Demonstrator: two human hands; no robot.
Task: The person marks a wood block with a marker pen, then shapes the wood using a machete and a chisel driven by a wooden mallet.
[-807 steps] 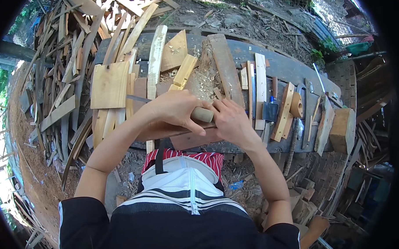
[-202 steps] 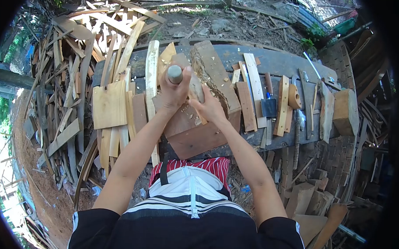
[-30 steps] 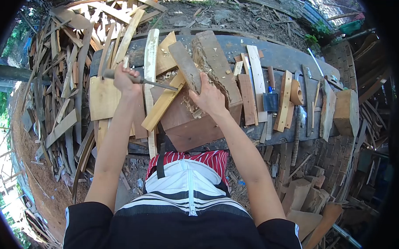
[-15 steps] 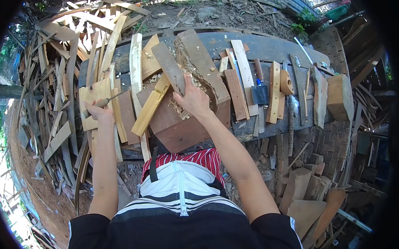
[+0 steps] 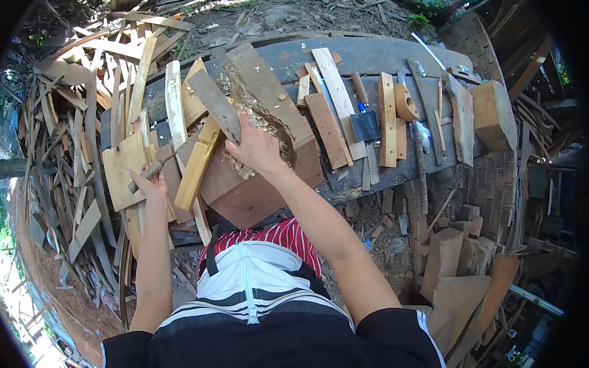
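My left hand (image 5: 153, 184) is closed around the wooden handle of a chisel (image 5: 151, 171), whose thin dark shaft points up and right. My right hand (image 5: 257, 147) grips the near end of a flat, greyish wooden board (image 5: 213, 104). That board slants over a large brown wood block (image 5: 245, 205), which has a rough hollow carved in it and pale wood chips (image 5: 243, 166) inside. A yellowish wooden strip (image 5: 196, 164) leans on the block's left side, between my hands. Below my left hand lies a pale flat board (image 5: 123, 171).
The dark workbench (image 5: 351, 53) carries several wood strips, a dark square blade with a handle (image 5: 364, 125), a rounded wooden tool (image 5: 406, 102) and a thick block (image 5: 493, 116) at its right end. Scrap wood (image 5: 82, 144) is piled on the left. Bricks and offcuts (image 5: 456, 287) lie lower right.
The view has shifted, so the bench appears farther left and higher. My left hand has turned the chisel slightly and lowered it relative to the boards. My right hand keeps the board.
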